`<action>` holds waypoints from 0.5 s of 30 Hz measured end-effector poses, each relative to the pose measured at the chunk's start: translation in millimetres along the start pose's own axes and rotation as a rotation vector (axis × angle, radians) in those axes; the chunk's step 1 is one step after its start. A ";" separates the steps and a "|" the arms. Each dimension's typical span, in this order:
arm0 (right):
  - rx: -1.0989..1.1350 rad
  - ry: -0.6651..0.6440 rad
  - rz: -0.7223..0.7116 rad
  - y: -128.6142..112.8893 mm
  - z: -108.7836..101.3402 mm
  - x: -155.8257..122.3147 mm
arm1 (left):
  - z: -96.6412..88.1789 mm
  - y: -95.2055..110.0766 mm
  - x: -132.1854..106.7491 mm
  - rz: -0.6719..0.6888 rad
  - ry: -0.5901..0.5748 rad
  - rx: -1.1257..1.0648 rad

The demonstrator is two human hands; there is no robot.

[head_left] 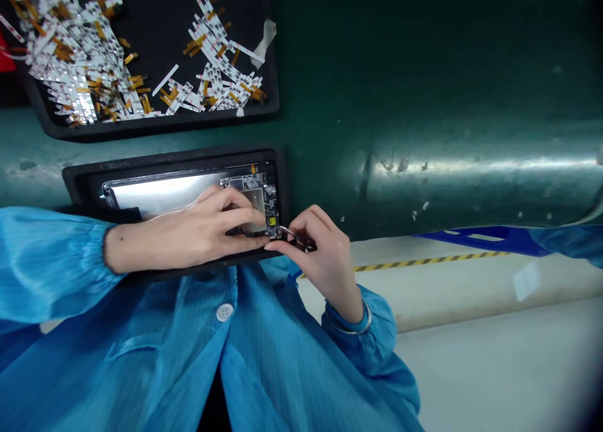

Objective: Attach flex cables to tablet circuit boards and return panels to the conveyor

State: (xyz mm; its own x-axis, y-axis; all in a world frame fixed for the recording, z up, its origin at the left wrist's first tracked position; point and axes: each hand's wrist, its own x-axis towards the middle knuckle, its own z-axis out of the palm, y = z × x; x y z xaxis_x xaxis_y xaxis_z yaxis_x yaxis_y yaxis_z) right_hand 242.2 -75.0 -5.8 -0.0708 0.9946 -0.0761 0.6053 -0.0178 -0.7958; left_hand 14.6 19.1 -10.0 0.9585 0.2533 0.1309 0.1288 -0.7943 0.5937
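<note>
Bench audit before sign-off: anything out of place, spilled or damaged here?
A crumpled pale scrap on the right edge of the upper black tray looks stray, unlike the heaped strips. The green tabletop, with dark scuffs and pale specks, looks worn. No plain damage on the open device, though the left hand hides part of it.

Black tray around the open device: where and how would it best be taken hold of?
Probably by the raised rim at its two short ends, one hand each, coming from left and right. The tray is long and shallow, and the far parts of both ends are uncovered; the left hand crosses its near side, and bare circuits lie inside.
</note>
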 end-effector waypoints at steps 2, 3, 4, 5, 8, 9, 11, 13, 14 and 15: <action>0.095 -0.039 0.010 3.9 -1.4 3.2 | -1.4 -2.2 -0.5 0.014 -0.019 0.008; 0.140 -0.056 0.016 5.9 -2.0 4.8 | -2.5 -2.9 -0.6 0.015 -0.034 0.001; 0.178 -0.072 0.021 7.9 -2.6 6.2 | -3.6 -3.5 -0.8 0.008 -0.051 -0.008; 0.211 -0.088 0.030 9.7 -3.2 7.2 | -4.7 -4.0 -0.9 -0.002 -0.069 -0.018; 0.299 -0.149 0.072 14.2 -5.3 7.7 | -7.7 -6.8 -0.8 -0.027 -0.109 -0.042; 0.329 -0.174 0.089 15.3 -6.1 7.1 | -8.8 -8.6 -0.4 -0.034 -0.116 -0.053; 0.381 -0.211 0.126 16.6 -7.6 5.5 | -11.4 -14.0 1.4 -0.029 -0.140 -0.088; 0.410 -0.225 0.155 17.0 -8.7 4.6 | -15.2 -21.2 4.9 0.015 -0.199 -0.121; 0.418 -0.225 0.162 16.9 -9.0 4.4 | -17.4 -24.9 7.1 0.043 -0.233 -0.128; 0.421 -0.226 0.165 16.8 -9.1 4.6 | -19.6 -28.4 9.7 0.069 -0.262 -0.129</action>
State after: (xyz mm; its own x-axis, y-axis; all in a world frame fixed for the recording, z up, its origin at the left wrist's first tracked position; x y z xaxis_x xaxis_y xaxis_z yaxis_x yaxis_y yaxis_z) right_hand 259.2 -69.8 -14.0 -0.1995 0.9287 -0.3125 0.2538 -0.2591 -0.9319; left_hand 15.2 54.9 -10.0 0.9990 0.0371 -0.0251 0.0442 -0.7238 0.6886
